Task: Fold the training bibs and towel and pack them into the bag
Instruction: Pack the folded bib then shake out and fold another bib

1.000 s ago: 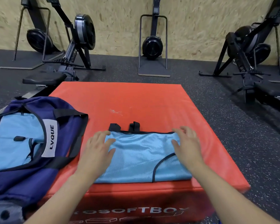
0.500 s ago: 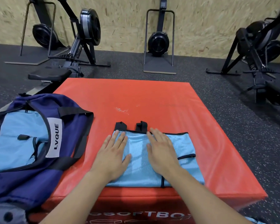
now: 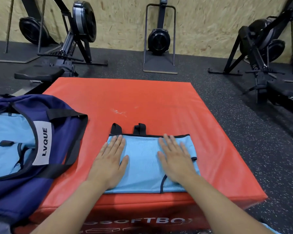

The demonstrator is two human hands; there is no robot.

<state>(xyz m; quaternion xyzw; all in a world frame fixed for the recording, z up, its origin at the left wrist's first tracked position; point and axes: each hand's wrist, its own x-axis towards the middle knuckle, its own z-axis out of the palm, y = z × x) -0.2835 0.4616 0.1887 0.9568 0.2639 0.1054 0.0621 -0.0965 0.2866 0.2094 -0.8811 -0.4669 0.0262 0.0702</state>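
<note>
The bag lies open to the left of the left hand, well nearer to this hand than to the right one. Light blue cloth already shows inside it. The left hand rests flat on the left end of the bib, fingers straight and together. The bib is light blue mesh with black edging, folded, its long axis running left to right between the hands, near the front edge of the box. The right hand presses flat on the right part, fingers slightly spread.

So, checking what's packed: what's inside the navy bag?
Light blue fabric fills the open navy bag, with a small black tab on it. Anything beneath is covered.
</note>
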